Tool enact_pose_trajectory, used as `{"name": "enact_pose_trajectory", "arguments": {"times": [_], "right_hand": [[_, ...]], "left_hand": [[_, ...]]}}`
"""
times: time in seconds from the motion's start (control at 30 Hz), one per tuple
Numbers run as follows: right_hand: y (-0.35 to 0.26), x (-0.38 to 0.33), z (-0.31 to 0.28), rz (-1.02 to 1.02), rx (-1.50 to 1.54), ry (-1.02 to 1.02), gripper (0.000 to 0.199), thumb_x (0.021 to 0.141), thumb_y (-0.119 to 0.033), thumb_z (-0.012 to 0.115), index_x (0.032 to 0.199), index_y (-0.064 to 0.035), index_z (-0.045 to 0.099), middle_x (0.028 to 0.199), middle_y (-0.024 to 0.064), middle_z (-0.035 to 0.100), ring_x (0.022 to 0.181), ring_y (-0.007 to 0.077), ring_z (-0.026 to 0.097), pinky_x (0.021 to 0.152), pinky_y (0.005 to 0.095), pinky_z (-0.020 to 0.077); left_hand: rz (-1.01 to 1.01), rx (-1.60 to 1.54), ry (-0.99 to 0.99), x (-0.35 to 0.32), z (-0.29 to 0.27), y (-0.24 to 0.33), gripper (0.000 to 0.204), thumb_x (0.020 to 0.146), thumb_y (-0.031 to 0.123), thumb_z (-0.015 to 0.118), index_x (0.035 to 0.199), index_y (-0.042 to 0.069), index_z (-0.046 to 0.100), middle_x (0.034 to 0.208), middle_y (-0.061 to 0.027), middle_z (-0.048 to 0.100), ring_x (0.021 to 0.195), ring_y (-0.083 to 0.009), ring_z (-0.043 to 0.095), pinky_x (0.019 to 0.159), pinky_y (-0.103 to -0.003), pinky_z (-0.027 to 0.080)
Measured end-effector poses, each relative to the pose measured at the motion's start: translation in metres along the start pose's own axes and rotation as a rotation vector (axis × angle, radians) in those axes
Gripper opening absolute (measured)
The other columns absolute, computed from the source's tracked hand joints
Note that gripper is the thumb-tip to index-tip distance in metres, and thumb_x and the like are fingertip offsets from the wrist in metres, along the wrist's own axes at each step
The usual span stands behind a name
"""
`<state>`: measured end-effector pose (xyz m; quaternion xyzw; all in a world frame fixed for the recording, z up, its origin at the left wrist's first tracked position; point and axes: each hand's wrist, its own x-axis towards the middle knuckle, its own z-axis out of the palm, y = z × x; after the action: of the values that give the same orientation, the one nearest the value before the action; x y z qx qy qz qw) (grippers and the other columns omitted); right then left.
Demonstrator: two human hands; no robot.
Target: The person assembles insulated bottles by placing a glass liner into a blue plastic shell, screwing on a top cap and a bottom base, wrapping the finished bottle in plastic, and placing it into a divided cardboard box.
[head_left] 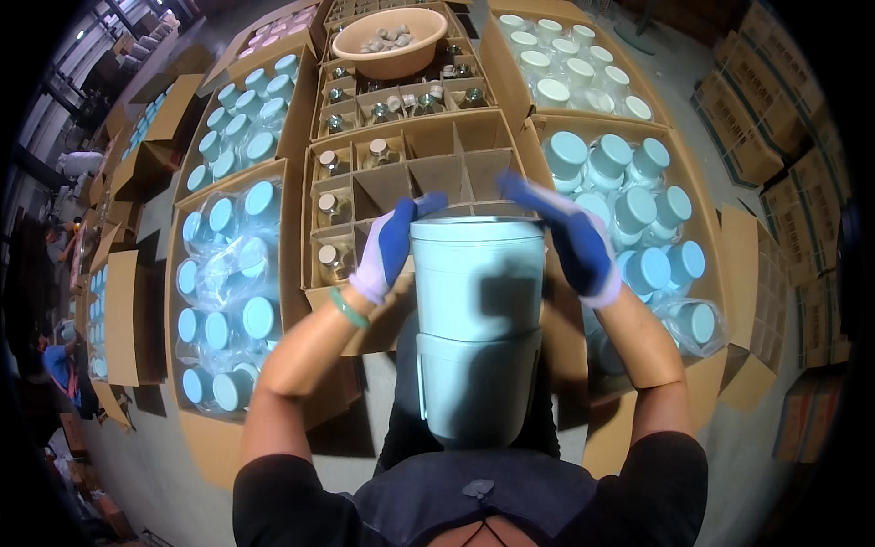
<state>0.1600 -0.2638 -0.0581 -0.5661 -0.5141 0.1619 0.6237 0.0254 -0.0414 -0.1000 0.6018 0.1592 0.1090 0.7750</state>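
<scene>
A light-blue plastic bucket (478, 283) stands upright between my knees, on top of a second light-blue bucket (478, 383). My left hand (390, 244), in a lavender glove with blue palm coating, is at the left of the upper bucket's rim, its fingers stretched over the edge. On the other side, my right hand (576, 239) wears the same kind of glove, fingers extended and apart from any object. Whether the left fingertips touch the rim I cannot tell. Just beyond lies a divided cardboard box (401, 182) with several glass bottles (334, 210) in its left compartments.
Cartons of blue-lidded jars stand left (219, 324) and right (636, 210). Farther back are white-lidded jars (579, 68) and a peach basin (390, 66) holding small pale pieces, resting over another bottle carton. Stacked cartons (761, 100) line the right; open flaps jut out.
</scene>
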Motion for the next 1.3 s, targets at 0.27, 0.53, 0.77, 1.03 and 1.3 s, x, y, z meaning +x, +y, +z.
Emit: {"name": "enact_pose_trajectory", "arguments": {"times": [0.27, 0.53, 0.77, 1.03, 1.3], "right_hand": [[0.016, 0.002, -0.005, 0.114, 0.011, 0.052, 0.059, 0.107, -0.041, 0.034, 0.126, 0.0061, 0.063, 0.130, 0.0172, 0.064, 0.126, 0.0243, 0.056, 0.111, 0.0357, 0.0386], [0.031, 0.007, -0.019, 0.070, -0.102, 0.004, 0.055, 0.108, -0.035, 0.032, 0.137, 0.0062, 0.054, 0.136, 0.0138, 0.061, 0.127, 0.0198, 0.054, 0.112, 0.0335, 0.0353], [0.000, 0.015, -0.010, 0.105, -0.003, -0.090, 0.057, 0.109, -0.037, 0.031, 0.143, 0.0055, 0.046, 0.142, 0.0155, 0.055, 0.135, 0.0225, 0.048, 0.117, 0.0346, 0.0290], [-0.018, 0.018, 0.012, -0.070, -0.276, -0.373, 0.042, 0.099, -0.016, 0.056, 0.139, -0.0025, 0.053, 0.126, 0.0170, 0.065, 0.119, 0.0285, 0.062, 0.104, 0.0342, 0.0449], [-0.061, 0.046, 0.044, -0.034, -0.512, -0.519, 0.044, 0.094, -0.013, 0.063, 0.135, -0.0002, 0.054, 0.122, 0.0209, 0.065, 0.114, 0.0349, 0.064, 0.100, 0.0370, 0.0466]], "left_hand": [[0.238, 0.001, -0.021, 0.008, -0.002, -0.008, 0.056, 0.109, 0.036, 0.032, 0.129, -0.010, 0.058, 0.126, -0.0168, 0.065, 0.117, -0.0249, 0.061, 0.106, -0.035, 0.043], [0.292, 0.001, -0.077, 0.006, 0.009, -0.004, 0.053, 0.109, 0.033, 0.033, 0.134, -0.009, 0.054, 0.137, -0.0172, 0.058, 0.126, -0.0226, 0.055, 0.111, -0.034, 0.040], [0.107, -0.030, -0.050, 0.016, -0.017, -0.037, 0.057, 0.109, 0.038, 0.030, 0.138, -0.006, 0.051, 0.141, -0.0162, 0.056, 0.130, -0.0253, 0.053, 0.114, -0.036, 0.036], [0.251, 0.246, -0.541, 0.027, -0.014, -0.029, 0.051, 0.107, 0.020, 0.031, 0.150, -0.006, 0.033, 0.152, -0.0195, 0.042, 0.138, -0.0280, 0.044, 0.118, -0.039, 0.034], [0.319, -0.108, -0.667, 0.034, -0.003, -0.057, 0.041, 0.099, 0.009, 0.054, 0.139, -0.003, 0.053, 0.141, -0.0149, 0.056, 0.128, -0.0227, 0.055, 0.109, -0.034, 0.044]]}}
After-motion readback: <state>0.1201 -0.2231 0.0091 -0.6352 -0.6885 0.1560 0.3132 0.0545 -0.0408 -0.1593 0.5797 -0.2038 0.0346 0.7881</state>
